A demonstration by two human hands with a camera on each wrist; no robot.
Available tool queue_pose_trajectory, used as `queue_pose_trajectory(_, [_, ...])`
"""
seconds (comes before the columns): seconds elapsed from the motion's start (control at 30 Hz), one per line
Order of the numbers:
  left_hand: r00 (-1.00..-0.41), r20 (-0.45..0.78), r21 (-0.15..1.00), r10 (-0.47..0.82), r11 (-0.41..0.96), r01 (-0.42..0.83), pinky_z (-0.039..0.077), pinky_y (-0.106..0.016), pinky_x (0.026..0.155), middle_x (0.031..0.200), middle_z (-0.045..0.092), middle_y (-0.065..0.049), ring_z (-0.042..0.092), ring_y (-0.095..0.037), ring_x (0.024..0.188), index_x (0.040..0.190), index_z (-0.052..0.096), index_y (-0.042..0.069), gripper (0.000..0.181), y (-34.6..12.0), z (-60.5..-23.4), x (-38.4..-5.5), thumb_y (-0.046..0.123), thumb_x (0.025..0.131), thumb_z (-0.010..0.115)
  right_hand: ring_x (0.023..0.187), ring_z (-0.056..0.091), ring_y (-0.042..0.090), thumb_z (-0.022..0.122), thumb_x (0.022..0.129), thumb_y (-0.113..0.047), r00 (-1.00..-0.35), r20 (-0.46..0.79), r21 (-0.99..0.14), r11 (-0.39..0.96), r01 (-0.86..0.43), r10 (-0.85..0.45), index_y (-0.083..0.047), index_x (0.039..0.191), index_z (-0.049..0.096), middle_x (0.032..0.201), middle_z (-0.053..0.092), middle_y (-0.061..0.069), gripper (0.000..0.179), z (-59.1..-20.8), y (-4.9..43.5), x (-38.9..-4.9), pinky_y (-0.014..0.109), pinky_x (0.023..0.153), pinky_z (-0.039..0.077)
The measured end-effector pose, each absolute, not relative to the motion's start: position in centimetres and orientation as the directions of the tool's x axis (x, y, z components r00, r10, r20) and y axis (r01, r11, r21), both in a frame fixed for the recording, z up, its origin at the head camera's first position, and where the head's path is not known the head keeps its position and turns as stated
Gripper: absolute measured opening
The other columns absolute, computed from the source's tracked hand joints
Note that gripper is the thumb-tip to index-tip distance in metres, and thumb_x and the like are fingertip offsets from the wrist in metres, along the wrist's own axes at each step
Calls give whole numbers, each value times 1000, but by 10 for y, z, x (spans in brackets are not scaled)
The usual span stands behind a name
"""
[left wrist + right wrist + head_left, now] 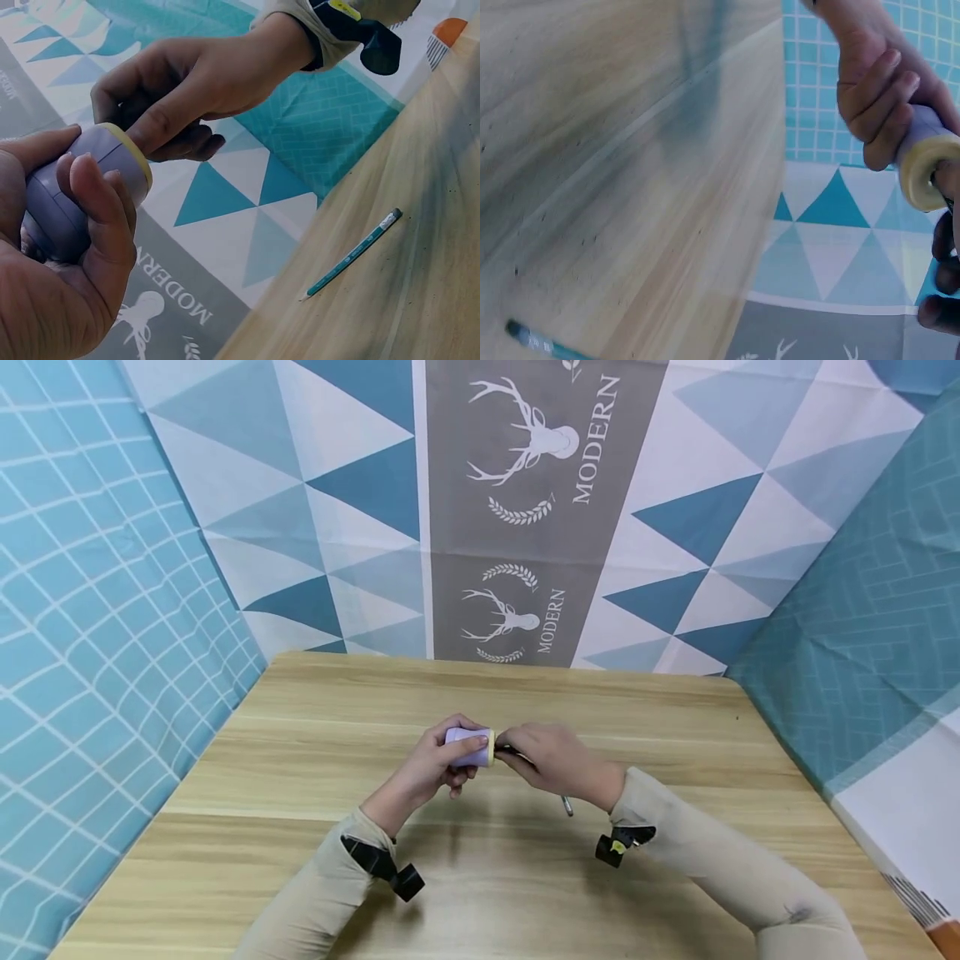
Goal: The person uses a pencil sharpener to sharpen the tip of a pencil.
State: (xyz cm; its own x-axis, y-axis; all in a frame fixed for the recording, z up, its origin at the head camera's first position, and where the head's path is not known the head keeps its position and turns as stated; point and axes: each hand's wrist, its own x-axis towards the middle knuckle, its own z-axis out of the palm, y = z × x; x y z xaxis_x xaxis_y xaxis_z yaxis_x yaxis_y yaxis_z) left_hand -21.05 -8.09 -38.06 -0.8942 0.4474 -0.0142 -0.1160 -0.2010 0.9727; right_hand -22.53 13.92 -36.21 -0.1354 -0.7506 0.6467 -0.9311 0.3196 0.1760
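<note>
My left hand [442,756] grips a small lilac cylinder with a cream-yellow end ring, which looks like a pencil sharpener [467,748]. Its ringed end faces right, toward my right hand [558,758]. In the right wrist view the sharpener's yellow ring [915,180] surrounds a hole. Right-hand fingertips meet at that hole and pinch a thin dark stick, mostly hidden by the fingers; its kind cannot be made out. The left wrist view shows the right thumb and fingers [169,124] close against the ring.
A green pencil [352,255] with a metal-banded end lies on the wooden table [480,877], partly under the right wrist in the head view. Patterned cloths [360,510] hang behind and at both sides. Each wrist wears a black strapped camera [407,882].
</note>
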Motion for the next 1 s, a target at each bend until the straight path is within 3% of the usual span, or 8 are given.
queue_pose_trajectory(0.3, [-898,-28,967,440,-217,-136,42,-22,35,64,56,-8,45,-9,43,104,61,16,12,-78,-382,-210,19,94,64,49,45,10,38,107,-17,42,598,595,408,-693,-800,-8,83,55,64,52,-2,31,-365,142,-230,21,41,38])
queue_pose_trajectory(0.4, [-894,-30,967,447,-214,-139,42,-22,35,63,56,-8,45,-9,43,104,60,15,12,-77,-381,-209,20,94,64,47,41,10,37,106,-11,91,567,663,388,-640,-818,-8,81,52,63,48,-2,29,-365,143,-230,21,40,34])
queue_pose_trajectory(0.47, [-896,-34,967,444,-211,-141,42,-23,35,62,56,-8,45,-9,42,104,60,15,13,-76,-380,-207,20,93,64,44,36,9,35,106,-11,81,563,637,369,-676,-823,-7,80,49,59,44,-3,30,-366,143,-229,20,38,28])
queue_pose_trajectory(0.57, [-902,-37,969,431,-206,-138,42,-23,35,62,55,-7,45,-10,42,103,60,14,13,-75,-381,-206,21,93,65,42,25,3,34,109,-17,-33,563,445,337,-830,-826,-7,82,43,54,34,-7,30,-366,142,-226,16,38,19])
queue_pose_trajectory(0.63, [-902,-49,967,428,-207,-151,42,-23,35,61,55,-7,44,-10,42,101,60,15,12,-74,-381,-206,22,93,65,43,20,0,36,109,-19,-143,542,237,314,-919,-828,-7,86,40,54,31,-8,27,-364,141,-224,14,39,16])
queue_pose_trajectory(0.73, [-902,-61,964,426,-210,-164,42,-22,36,61,55,-7,44,-9,41,97,59,15,10,-71,-383,-206,22,93,65,46,22,-3,47,106,-12,-312,476,-104,300,-948,-822,-8,90,40,57,35,-9,18,-361,143,-222,13,41,22])
queue_pose_trajectory(0.9, [-902,-71,964,425,-204,-172,42,-22,36,60,56,-6,44,-8,41,94,58,16,9,-69,-385,-206,23,93,65,49,29,-1,52,102,-5,-532,294,-498,348,-794,-794,-10,87,43,60,37,-10,18,-356,143,-223,19,44,29])
queue_pose_trajectory(1.0, [-903,-73,965,424,-198,-170,42,-22,35,60,55,-6,44,-8,41,94,58,16,9,-66,-387,-206,22,93,65,46,29,2,48,104,-10,-630,104,-745,360,-562,-769,-9,86,44,58,35,-9,18,-352,146,-223,20,42,26])
